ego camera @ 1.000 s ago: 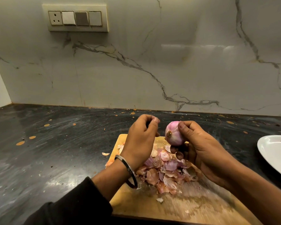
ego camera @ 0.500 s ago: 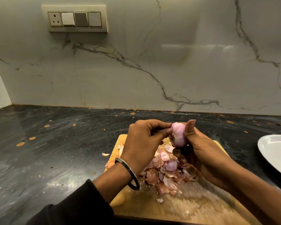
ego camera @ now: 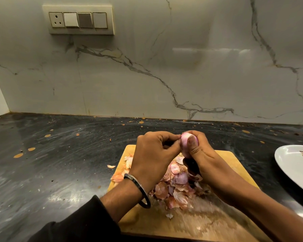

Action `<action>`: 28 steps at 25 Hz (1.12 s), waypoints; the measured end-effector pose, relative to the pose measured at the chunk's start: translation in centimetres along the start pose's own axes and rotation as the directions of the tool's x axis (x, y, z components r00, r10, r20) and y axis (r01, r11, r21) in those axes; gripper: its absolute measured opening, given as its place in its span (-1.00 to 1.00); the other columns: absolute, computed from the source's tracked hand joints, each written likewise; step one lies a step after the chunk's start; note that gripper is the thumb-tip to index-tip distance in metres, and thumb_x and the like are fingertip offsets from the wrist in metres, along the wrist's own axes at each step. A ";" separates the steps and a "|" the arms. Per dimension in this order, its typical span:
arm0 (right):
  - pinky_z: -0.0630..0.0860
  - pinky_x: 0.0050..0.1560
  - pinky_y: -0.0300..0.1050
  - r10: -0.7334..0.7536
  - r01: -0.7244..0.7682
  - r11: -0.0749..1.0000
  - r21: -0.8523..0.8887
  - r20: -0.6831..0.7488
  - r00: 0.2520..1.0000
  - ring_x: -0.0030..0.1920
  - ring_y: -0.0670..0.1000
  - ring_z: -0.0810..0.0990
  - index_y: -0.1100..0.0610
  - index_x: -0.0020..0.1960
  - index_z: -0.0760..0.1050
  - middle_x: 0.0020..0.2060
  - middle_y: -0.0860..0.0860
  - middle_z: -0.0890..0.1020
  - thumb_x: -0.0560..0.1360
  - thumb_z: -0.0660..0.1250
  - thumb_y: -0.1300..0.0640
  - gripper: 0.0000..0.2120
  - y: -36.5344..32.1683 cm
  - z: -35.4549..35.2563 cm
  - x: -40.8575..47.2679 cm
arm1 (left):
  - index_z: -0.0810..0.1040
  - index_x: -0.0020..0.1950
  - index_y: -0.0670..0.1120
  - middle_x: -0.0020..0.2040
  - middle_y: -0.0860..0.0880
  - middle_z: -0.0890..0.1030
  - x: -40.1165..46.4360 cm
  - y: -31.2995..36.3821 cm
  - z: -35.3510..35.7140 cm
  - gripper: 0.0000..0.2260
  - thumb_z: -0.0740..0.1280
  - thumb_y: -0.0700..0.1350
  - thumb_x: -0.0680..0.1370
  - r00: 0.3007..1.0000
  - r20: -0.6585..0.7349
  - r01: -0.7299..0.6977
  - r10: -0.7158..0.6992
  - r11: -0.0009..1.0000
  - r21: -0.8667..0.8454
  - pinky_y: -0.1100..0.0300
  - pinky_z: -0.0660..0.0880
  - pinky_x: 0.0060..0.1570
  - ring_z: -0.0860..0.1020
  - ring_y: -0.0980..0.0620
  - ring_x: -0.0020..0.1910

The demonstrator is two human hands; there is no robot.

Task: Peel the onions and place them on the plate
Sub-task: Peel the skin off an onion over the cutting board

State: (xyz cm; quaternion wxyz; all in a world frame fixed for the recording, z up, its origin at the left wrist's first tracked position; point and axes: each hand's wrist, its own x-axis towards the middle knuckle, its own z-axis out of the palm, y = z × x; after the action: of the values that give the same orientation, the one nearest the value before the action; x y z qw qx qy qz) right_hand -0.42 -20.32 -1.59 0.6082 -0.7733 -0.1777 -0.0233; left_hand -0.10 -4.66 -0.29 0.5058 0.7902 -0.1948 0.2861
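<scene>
My two hands are close together in front of me, up above the wooden board (ego camera: 234, 161). My right hand (ego camera: 202, 151) curls round the onion (ego camera: 185, 143), with my thumb lying flat on its front. My left hand (ego camera: 152, 152) is bent in, and its fingertips (ego camera: 177, 137) pinch at the top of the onion. My left wrist wears a bangle (ego camera: 138, 187) and a dark sleeve (ego camera: 80, 222).

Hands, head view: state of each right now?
Left hand: fingertips pinching at the onion, likely its skin.
Right hand: gripping the onion above the cutting board.
</scene>
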 end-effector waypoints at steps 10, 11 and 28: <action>0.60 -0.19 -0.01 -0.090 0.089 0.995 -0.043 -0.023 0.996 -0.18 0.00 0.58 -0.17 0.30 0.35 -0.07 0.03 0.57 0.57 0.12 -0.24 -0.66 -0.2 0.3 -0.1 | 0.70 0.03 -0.07 -0.14 0.08 0.70 0.1 -0.1 0.4 -0.86 0.47 -0.18 0.49 0.992 -0.102 0.071 -0.071 0.997 -0.008 0.40 0.58 -0.15 0.65 0.26 -0.18; 0.61 -0.17 -0.01 -0.108 0.108 0.993 -0.038 -0.018 0.994 -0.14 0.02 0.61 -0.16 0.32 0.35 -0.03 -0.01 0.59 0.58 0.13 -0.22 -0.65 -0.2 0.3 -0.1 | 0.70 0.03 -0.07 -0.13 0.07 0.70 0.3 -0.3 0.3 -0.87 0.46 -0.19 0.49 0.989 -0.105 0.099 -0.102 0.995 -0.032 0.36 0.60 -0.14 0.66 0.24 -0.18; 0.62 0.13 -0.11 -0.109 0.132 0.977 0.166 -0.142 0.984 0.16 -0.02 0.65 -0.11 0.31 0.47 0.17 -0.09 0.60 0.42 0.35 0.00 -0.54 -0.3 -1.0 0.5 | 0.62 -0.16 -0.07 -0.28 0.04 0.61 0.7 -0.5 -0.4 -0.82 0.26 -0.16 0.58 0.969 0.083 0.228 -0.234 0.971 0.071 0.16 0.54 -0.28 0.52 0.14 -0.34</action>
State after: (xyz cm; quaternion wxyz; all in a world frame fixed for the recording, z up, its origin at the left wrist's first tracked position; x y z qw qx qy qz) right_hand 0.09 -21.10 -0.89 0.6816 -0.7014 -0.1854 -0.0956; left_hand 0.62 -4.07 -0.10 0.5022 0.8345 -0.1154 0.1950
